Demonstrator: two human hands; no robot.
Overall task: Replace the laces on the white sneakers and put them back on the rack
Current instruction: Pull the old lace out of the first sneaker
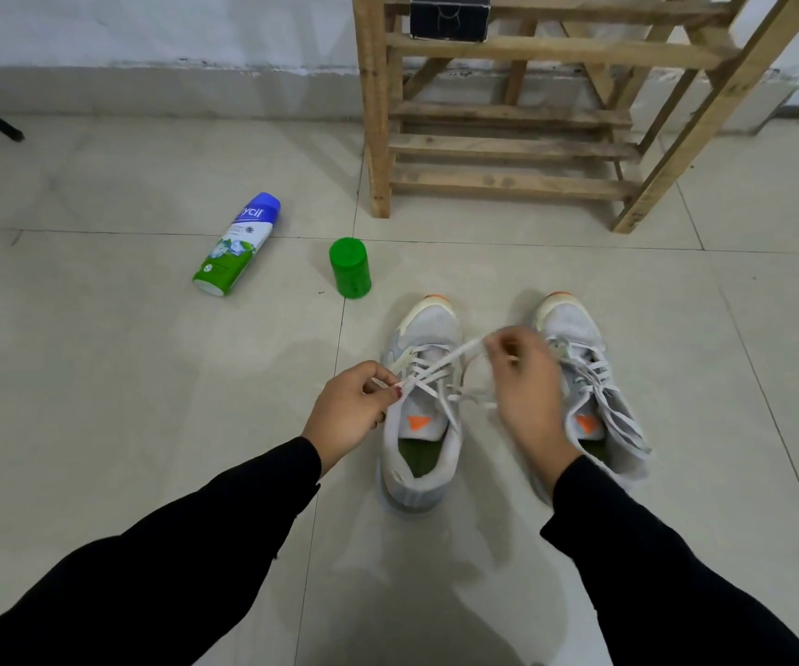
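Head view, looking down at a tiled floor [148,377].

- Two white sneakers stand side by side on the floor in front of the person, toes pointing away toward the rack [508,146]. Both have orange toe tips, an orange triangle on the tongue and a green insole.
- Left sneaker [429,324]: upright, with the lace [455,354] threaded criss-cross through the eyelets. Both free ends are pulled up and out, crossing above the tongue.
- Left hand [359,401]: fingers curled, pinching one lace end between thumb and fingertips, just beside the shoe's left edge.
- Right hand [527,391]: fingers curled, pinching the other lace end. It is raised over the gap between the two shoes and hides part of the right sneaker.
- Right sneaker [570,324]: laced, with loose strands draped along its outer side. Neither hand touches it, as far as can be seen.
- Both arms wear black sleeves [196,545].
- Rack: slatted wood, standing against the wall beyond the shoes and well apart from them. Its lower shelves carry no shoes; a black box [450,14] sits on an upper shelf.
- Spray bottle [239,245]: white and green with a blue top, lying on its side to the left.
- Green cap [350,267]: stands between the bottle and the left sneaker.
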